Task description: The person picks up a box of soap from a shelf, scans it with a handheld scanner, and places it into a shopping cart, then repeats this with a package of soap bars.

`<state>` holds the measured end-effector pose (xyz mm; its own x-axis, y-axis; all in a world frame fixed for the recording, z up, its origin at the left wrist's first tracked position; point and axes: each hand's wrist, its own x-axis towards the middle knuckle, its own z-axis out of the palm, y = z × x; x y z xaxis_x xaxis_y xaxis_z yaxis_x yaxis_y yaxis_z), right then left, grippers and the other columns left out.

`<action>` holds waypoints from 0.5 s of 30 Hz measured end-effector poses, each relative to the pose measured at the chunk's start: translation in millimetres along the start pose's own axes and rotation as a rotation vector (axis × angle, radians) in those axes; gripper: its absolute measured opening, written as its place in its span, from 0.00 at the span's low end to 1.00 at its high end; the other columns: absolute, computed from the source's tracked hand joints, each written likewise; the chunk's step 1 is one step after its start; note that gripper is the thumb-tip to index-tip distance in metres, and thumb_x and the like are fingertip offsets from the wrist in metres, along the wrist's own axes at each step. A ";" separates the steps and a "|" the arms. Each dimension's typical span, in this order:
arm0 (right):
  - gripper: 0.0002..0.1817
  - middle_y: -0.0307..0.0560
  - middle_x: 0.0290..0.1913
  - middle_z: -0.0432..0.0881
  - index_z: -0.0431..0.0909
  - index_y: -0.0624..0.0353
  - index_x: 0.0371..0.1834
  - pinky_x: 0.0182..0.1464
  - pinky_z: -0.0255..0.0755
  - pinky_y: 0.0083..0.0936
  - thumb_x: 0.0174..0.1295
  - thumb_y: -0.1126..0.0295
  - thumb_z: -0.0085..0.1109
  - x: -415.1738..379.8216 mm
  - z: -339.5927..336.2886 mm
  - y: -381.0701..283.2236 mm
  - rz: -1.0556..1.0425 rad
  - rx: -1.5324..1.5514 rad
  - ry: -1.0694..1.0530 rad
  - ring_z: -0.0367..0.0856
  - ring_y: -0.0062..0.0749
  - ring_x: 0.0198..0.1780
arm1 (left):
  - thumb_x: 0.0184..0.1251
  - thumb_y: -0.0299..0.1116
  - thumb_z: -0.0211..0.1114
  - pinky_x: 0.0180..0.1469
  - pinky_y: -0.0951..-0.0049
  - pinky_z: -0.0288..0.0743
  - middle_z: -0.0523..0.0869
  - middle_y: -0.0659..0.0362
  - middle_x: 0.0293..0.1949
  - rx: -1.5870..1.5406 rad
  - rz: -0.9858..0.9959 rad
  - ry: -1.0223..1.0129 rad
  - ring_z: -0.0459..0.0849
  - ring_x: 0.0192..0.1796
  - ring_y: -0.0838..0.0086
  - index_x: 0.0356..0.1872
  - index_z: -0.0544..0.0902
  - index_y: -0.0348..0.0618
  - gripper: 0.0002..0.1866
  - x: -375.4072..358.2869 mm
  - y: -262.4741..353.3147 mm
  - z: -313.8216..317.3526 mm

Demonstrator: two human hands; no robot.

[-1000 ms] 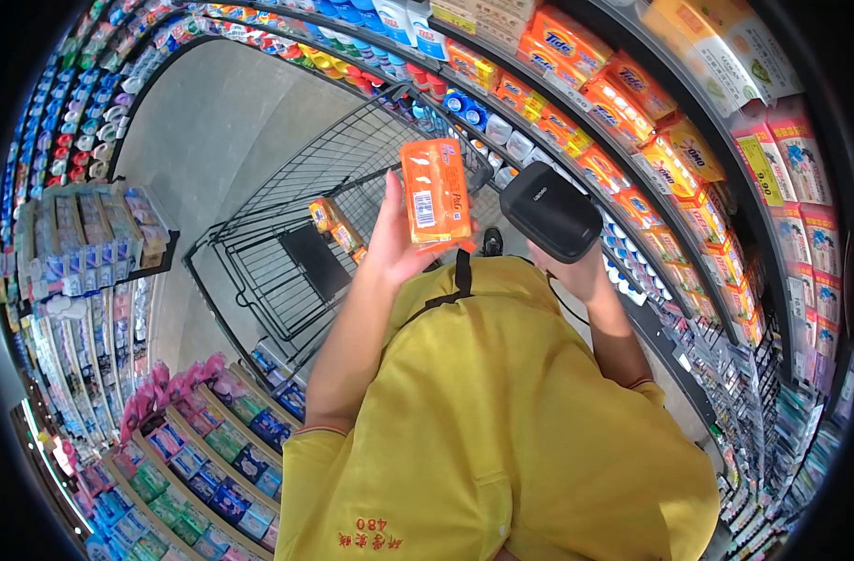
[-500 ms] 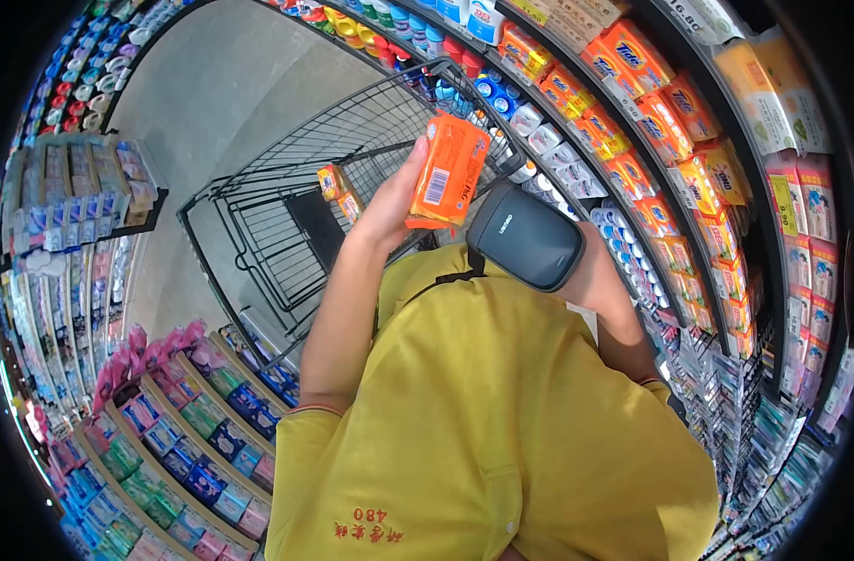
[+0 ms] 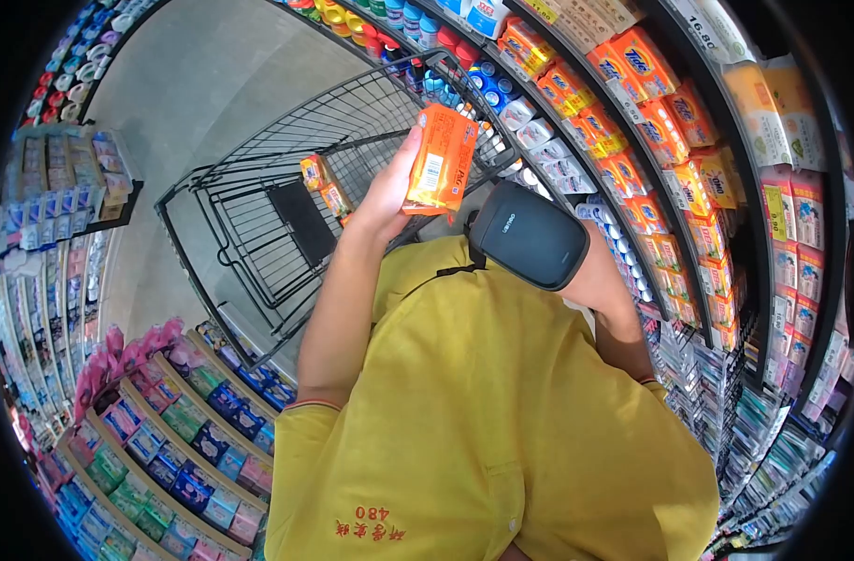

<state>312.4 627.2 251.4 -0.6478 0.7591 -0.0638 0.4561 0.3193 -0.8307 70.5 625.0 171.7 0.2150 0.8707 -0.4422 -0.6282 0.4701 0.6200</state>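
My left hand (image 3: 388, 193) is closed around an orange soap pack (image 3: 453, 164), which is held up with its printed side and white barcode towards me. Close to its right is a dark grey barcode scanner (image 3: 530, 236) in my right hand (image 3: 590, 271). The scanner's body hides most of that hand's fingers. Pack and scanner are a small gap apart. Beyond them stands a black wire shopping cart (image 3: 249, 245), with a few small orange and yellow packs (image 3: 325, 187) lying in it.
Curved by the lens, a shelf on the right carries orange Tide packs (image 3: 634, 64) and other soap packs (image 3: 805, 210). Bottles (image 3: 389, 13) line the far shelf. A display stand (image 3: 62, 182) is at left, and shelves of coloured packets (image 3: 179, 449) fill the lower left.
The soap pack has shifted slightly left and turned a little, so one side edge shows more. The cart and shelves appear slightly further left in view.
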 end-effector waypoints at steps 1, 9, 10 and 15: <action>0.16 0.55 0.29 0.80 0.76 0.64 0.33 0.32 0.73 0.31 0.42 0.70 0.68 0.1 -0.4 0.2 0.002 -0.006 -0.004 0.79 0.53 0.31 | 0.73 0.55 0.40 0.44 0.67 0.79 0.82 0.55 0.46 0.008 -0.024 0.034 0.83 0.44 0.70 0.57 0.71 0.44 0.27 -0.6 0.7 1.2; 0.15 0.49 0.29 0.81 0.77 0.65 0.34 0.34 0.73 0.29 0.44 0.71 0.68 7.1 5.0 3.7 0.063 0.033 0.048 0.81 0.39 0.29 | 0.71 0.53 0.47 0.47 0.68 0.76 0.80 0.59 0.47 -0.053 -0.139 -0.024 0.81 0.45 0.73 0.61 0.69 0.47 0.26 13.0 -22.0 -29.4; 0.15 0.49 0.29 0.81 0.77 0.65 0.34 0.34 0.73 0.29 0.44 0.71 0.68 8.3 7.6 10.0 0.069 0.030 0.047 0.81 0.39 0.29 | 0.70 0.52 0.51 0.48 0.69 0.74 0.79 0.59 0.49 -0.047 -0.158 -0.016 0.80 0.47 0.73 0.62 0.68 0.47 0.26 12.5 -25.1 -34.5; 0.08 0.39 0.24 0.76 0.74 0.62 0.36 0.28 0.70 0.21 0.57 0.73 0.61 35.4 28.1 84.4 0.473 0.751 0.156 0.75 0.21 0.24 | 0.60 0.44 0.67 0.55 0.75 0.67 0.73 0.62 0.54 0.205 -0.163 0.011 0.72 0.53 0.79 0.68 0.58 0.45 0.39 11.3 -41.1 -35.7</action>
<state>310.8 665.1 163.5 -0.3788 0.8028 -0.4605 0.1000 -0.4591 -0.8827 72.1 610.5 118.1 0.2926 0.7798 -0.5535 -0.4212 0.6247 0.6575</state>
